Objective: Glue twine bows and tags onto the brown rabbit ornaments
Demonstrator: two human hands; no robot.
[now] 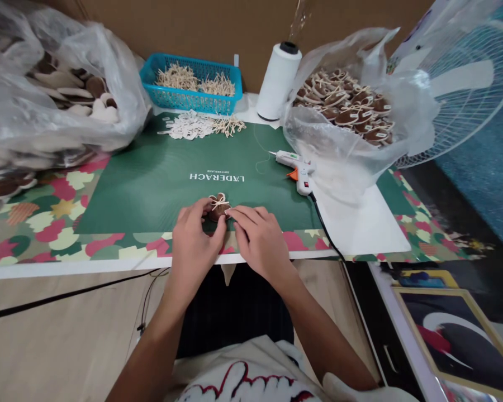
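Note:
A small brown ornament (pixel 219 210) with a pale rim and a cream string bow lies on the green sheet near the table's front edge. Around its left and lower side, the thumb and fingers of my left hand (pixel 196 231) are closed on it. My right hand (pixel 263 239) has its fingertips closed at the ornament's right edge. A tiny white label (pixel 228 211) shows at those fingertips, partly hidden by them. Farther back on the sheet lie a pile of white labels (pixel 190 125) and several loose cream bows (pixel 228 126).
A glue gun (pixel 295 167) lies right of centre, its cord over the front edge. Behind are a blue basket (pixel 193 101) of bows and a thread cone (pixel 279 82). Plastic bags of brown pieces (pixel 121 84) and bowed ornaments (pixel 347 111) flank the sheet. A fan (pixel 461 84) stands right.

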